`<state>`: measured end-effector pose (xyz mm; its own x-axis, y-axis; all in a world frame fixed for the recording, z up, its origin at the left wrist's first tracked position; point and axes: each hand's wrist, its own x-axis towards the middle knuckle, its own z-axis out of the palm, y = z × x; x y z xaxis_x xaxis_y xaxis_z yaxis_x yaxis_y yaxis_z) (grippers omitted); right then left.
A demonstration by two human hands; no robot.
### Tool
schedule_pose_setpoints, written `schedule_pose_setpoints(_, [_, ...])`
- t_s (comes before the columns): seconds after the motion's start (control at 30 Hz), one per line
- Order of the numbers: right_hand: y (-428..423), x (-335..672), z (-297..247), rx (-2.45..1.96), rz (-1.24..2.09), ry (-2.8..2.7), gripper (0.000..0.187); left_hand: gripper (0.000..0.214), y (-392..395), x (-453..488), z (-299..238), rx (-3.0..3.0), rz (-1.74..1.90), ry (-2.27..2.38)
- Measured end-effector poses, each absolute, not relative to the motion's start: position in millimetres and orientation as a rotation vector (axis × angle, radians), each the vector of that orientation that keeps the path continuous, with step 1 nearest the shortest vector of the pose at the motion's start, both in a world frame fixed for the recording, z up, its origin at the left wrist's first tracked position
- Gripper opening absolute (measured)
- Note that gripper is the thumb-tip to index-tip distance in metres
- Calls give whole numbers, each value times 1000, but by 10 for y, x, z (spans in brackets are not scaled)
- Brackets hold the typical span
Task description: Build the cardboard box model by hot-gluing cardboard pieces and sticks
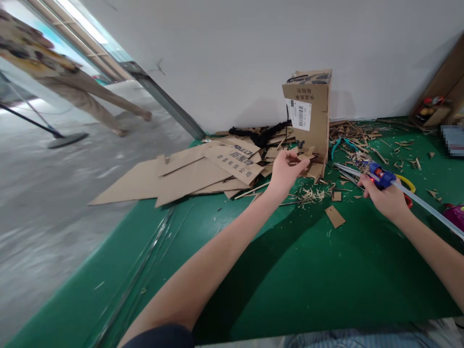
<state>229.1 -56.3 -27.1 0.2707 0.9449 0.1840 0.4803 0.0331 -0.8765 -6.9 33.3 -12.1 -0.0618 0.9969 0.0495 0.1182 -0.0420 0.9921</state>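
Observation:
My left hand (286, 173) is in front of the cardboard box (314, 116), thumb and fingers pinched on a small cardboard piece (307, 154). The standing box has a white label and black print. My right hand (387, 195) is closed around a blue hot glue gun (384, 178) with a red light and a long clear glue stick (429, 207) out of its back. Below the gun's front lie metal blades (347, 170), partly hidden. Between my hands, a small cardboard rectangle (335, 216) and a smaller square (337, 196) lie on the green table.
Flat cardboard sheets (195, 176) are stacked at the left, overhanging the table edge (90, 251). Scraps (357, 133), teal-handled pliers (336, 146) and a black fuzzy strip (259, 137) lie near the wall. A person (79, 82) stands off to the left, beyond the table.

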Motion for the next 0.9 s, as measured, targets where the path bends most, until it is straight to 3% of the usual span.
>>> schedule_pose_setpoints(0.57, [-547, 2272, -317, -1573, 602, -1658, 31, 25, 474, -234, -298, 1665, 1022, 1557])
schedule_pose_setpoints(0.77, [-499, 2349, -433, -1601, 242, -2070, 27, 22, 472, -242, -310, 1792, 951, 1610])
schedule_pose_setpoints(0.9, [-513, 2391, -421, -1596, 187, -2212, 23, 21, 453, -235, -310, 1837, 874, 1651])
